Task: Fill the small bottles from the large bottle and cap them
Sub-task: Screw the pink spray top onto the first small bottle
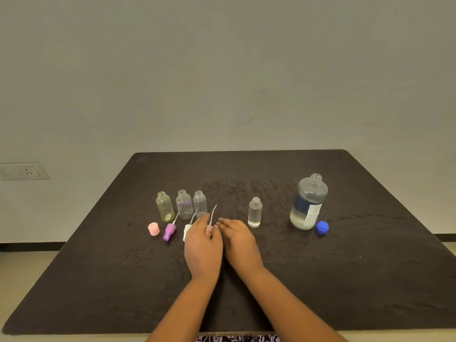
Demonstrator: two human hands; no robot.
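The large clear bottle stands uncapped at the right, partly full, with its blue cap beside it. A small clear bottle holding liquid stands left of it, uncapped. Three more small open bottles stand in a row: yellowish, clear with a purple tint, and clear. In front of them lie a pink cap, a purple spray top and a white spray top. My left hand pinches a pale pink spray top with its tube pointing up. My right hand rests beside it, fingers apart.
Everything sits on a dark cloth-covered table against a plain wall. A wall socket is at the far left. A patterned garment shows at the bottom edge.
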